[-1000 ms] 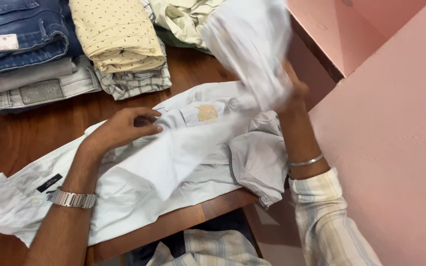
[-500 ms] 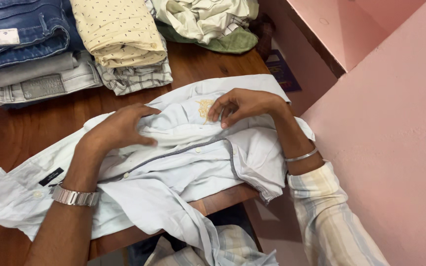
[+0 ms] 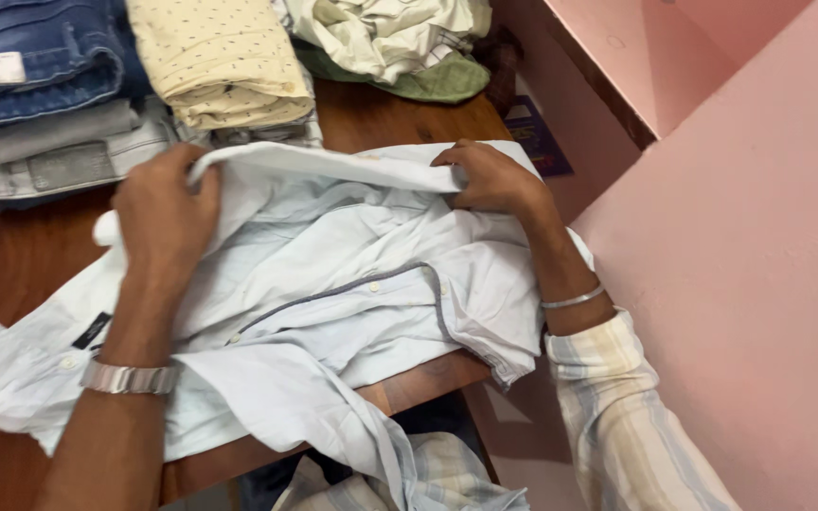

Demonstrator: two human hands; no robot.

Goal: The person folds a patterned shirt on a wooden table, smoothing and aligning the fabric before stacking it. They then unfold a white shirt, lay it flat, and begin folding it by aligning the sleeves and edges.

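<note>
Head view: the white shirt [image 3: 333, 284] is spread on the table [image 3: 11, 274], its far fold pinched by the left hand [image 3: 163, 208] and right hand [image 3: 489, 178], both closed on it, so the edge is kept taut.

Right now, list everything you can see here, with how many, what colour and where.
shirt: one, pale white-blue, spread across the table, far edge lifted.
table: one, dark brown wood, under the clothes.
jeans: one folded pair, blue, far left.
grey trousers: folded, light grey, under the jeans; count unclear.
dotted garment: one folded, cream, far centre.
crumpled clothes: a heap, off-white on green, far right.
wall: pink, right side.
left hand: grip shut on the shirt's edge; silver watch on wrist.
right hand: grip shut on the same edge; thin bracelet, striped sleeve.
</note>
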